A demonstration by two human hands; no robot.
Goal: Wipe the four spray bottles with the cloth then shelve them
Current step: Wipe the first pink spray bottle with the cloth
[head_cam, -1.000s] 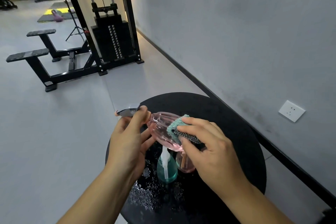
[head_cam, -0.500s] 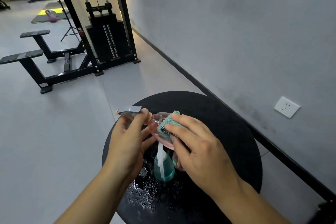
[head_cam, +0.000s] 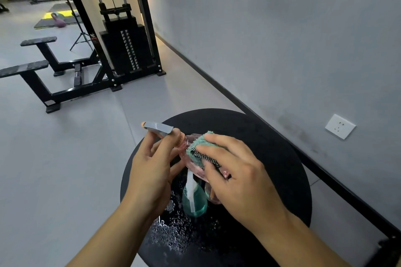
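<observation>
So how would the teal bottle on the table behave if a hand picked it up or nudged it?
The teal bottle would probably be slippery, since it stands among water droplets on the black table. It looks like thin clear plastic, so likely light. Upright with a tall white sprayer on top, it may tip if pushed high up.

The right hand [head_cam: 236, 180] and cloth [head_cam: 200, 147] hide most of the pink bottle [head_cam: 191, 164].
</observation>
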